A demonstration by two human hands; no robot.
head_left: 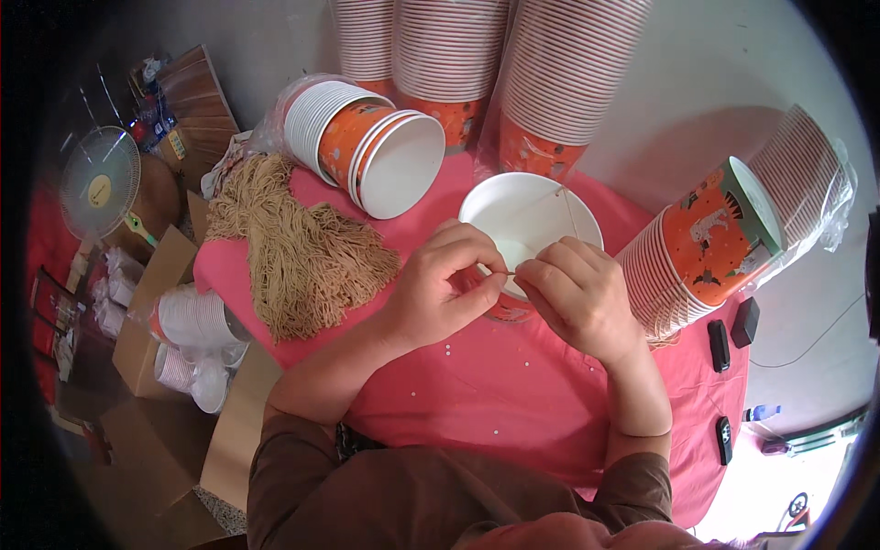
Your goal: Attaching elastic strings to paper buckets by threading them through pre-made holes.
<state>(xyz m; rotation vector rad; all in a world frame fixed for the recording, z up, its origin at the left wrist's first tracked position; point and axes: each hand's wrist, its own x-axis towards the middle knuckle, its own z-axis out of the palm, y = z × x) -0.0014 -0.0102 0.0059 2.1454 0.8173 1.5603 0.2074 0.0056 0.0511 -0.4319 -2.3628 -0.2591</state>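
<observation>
A short, thin tan cord (511, 273) is pinched between the tips of both hands, just above the near rim of an upright paper bucket (577, 214) with a white inside. By the left hand (447, 280) the cord is gripped between thumb and forefinger, which are curved into a ring. By the right hand (579, 298) it is nipped at the fingertips, with the other fingers folded in. A fine strand (570, 209) is seen running from the bucket's far wall toward the right hand; whether it is joined to the pinched piece cannot be told.

The cord is judged to be very light, limp and easily lost from the fingers, so it is best taken close to its end, with thumb and forefinger. The bucket is judged to be light and fairly stiff, though its wall could be dented if squeezed; it is best steadied at the rolled rim.

A heap of tan cords (312, 252) is laid at the left on the red-covered counter (440, 390), beside a stack of buckets (353, 147) lying on its side.
</observation>
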